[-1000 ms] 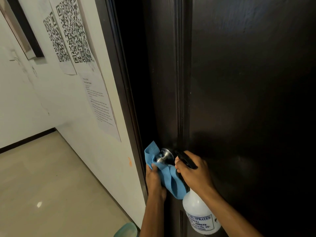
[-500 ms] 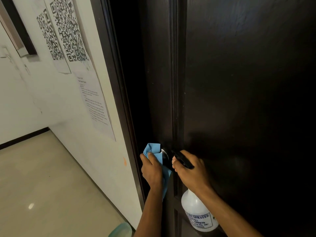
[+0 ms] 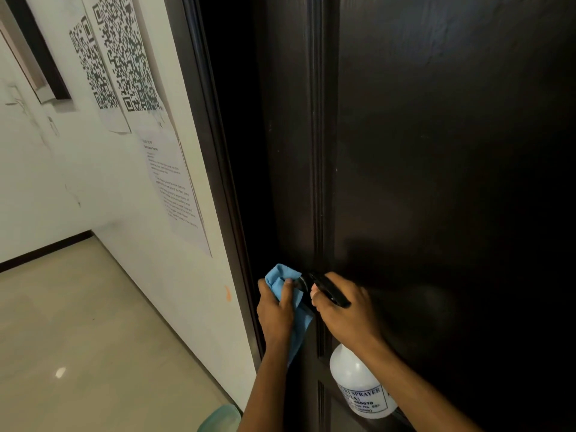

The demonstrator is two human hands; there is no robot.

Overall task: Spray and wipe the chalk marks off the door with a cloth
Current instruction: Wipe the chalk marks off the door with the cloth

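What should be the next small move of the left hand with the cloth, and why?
Probably rub the blue cloth around the door knob: the left hand grips it right there, while the right hand holds the spray bottle beside it.

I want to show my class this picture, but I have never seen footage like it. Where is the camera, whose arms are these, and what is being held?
There is no machine here. The camera sits on a person's head and looks forward and down, so the two bare arms at the bottom are that person's own. The left hand grips a blue cloth against the door knob, which is mostly covered. The right hand holds a white spray bottle by its black trigger head, the bottle hanging below the wrist. Both are at a dark brown door. On the white wall to the left hang printed sheets with QR codes. I see no chalk marks in this picture.
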